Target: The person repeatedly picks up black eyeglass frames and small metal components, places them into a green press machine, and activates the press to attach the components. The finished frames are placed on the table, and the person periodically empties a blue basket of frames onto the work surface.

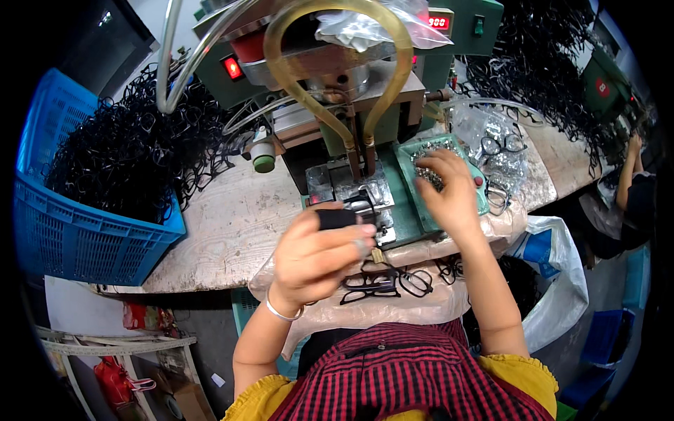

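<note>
My left hand (pixel 316 256), with a black wrap on one finger and a bracelet at the wrist, is closed on a black eyeglass frame (pixel 363 205). It holds the frame at the metal work plate (pixel 379 191) of a green bench machine, under two upright rods with yellowish tubes. Part of the frame is hidden behind the fingers. Over at the right, my right hand (pixel 453 193) reaches into a green tray (pixel 413 200) of small shiny metal pieces (pixel 430 149). Its thumb and fingers are apart, with metal pieces showing between them.
More black frames (pixel 382 282) lie on the padded edge before me. A blue crate (pixel 91 238) heaped with black frames stands at the left. Clear bags (pixel 498 144) of metal pieces lie beyond the tray. A thick tube loop (pixel 404 70) arches over the machine. Another person's arm (pixel 627 172) shows far right.
</note>
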